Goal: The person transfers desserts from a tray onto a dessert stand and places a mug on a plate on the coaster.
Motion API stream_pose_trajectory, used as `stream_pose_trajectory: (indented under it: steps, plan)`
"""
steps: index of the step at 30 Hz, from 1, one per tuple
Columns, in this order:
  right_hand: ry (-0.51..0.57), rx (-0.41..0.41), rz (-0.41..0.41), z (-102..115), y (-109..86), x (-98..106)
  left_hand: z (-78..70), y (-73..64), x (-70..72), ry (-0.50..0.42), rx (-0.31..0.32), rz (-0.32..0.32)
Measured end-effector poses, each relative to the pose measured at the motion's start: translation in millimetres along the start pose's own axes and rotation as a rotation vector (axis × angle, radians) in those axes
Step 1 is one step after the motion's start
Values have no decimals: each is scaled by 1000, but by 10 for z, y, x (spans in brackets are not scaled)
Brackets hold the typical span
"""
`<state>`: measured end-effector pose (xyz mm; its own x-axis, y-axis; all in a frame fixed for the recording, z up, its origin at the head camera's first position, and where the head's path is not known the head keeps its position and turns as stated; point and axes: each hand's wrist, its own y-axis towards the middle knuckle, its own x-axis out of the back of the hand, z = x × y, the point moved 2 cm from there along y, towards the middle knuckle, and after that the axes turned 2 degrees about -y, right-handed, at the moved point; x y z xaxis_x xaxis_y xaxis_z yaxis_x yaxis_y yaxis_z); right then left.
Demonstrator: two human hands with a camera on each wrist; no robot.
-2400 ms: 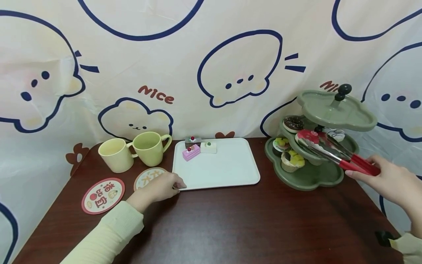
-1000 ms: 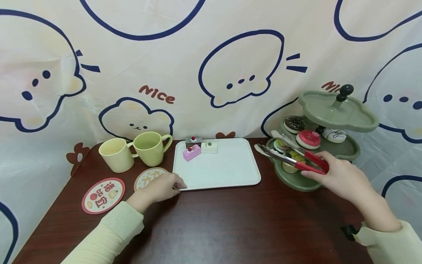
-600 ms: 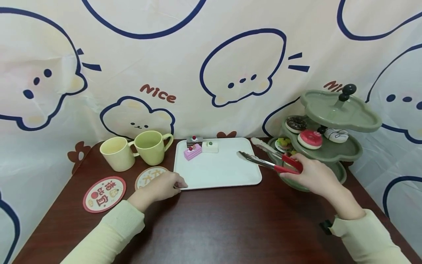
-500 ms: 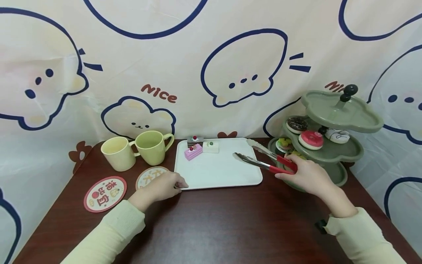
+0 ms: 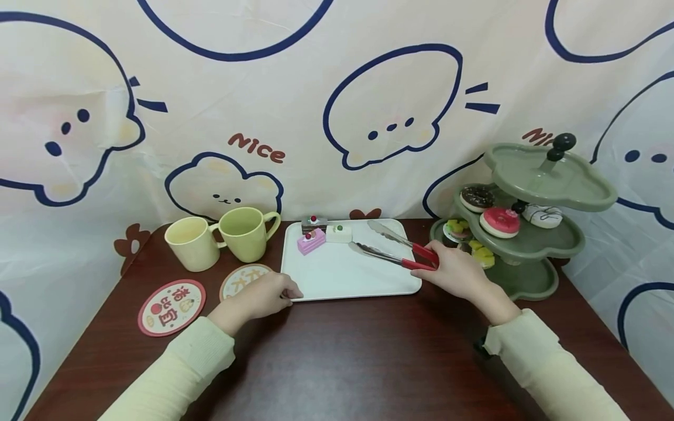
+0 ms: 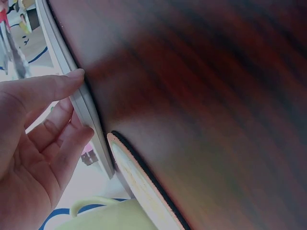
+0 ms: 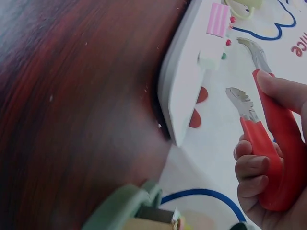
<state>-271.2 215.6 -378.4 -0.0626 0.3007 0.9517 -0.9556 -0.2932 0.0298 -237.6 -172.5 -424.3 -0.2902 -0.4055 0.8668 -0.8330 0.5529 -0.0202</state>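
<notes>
My left hand pinches the near-left edge of a white tray; in the left wrist view the thumb and fingers lie on its rim. Over the tray's right half, my right hand holds red-handled tongs. Their metal arms are spread, with nothing between the tips, as the right wrist view of the tongs also shows. Three small toy cakes sit together at the tray's back left: a pink one, a chocolate one and a white one.
To the right stands a green tiered stand bearing a pink donut, a chocolate donut, a white donut and cupcakes. At left are two mugs and two round coasters. A patterned cloth hangs behind.
My right hand has carried the tongs leftward from the pink donut on the stand to over the tray, their arms spread. The donut stays on the stand. My left hand has stayed at the tray's edge.
</notes>
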Motion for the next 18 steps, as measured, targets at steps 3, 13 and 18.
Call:
stream_pose_trajectory:
  steps: [3, 13, 18]
  plan:
    - [-15, 25, 2, 31, 69, -57, -3, 3, 11, 2, -4, 4]
    - [-47, -4, 18, 41, 297, -164, -36, 39, 14, 9, -24, 4]
    - [-48, -6, 54, 101, 383, -222, -31, 4, 29, 6, -12, 4]
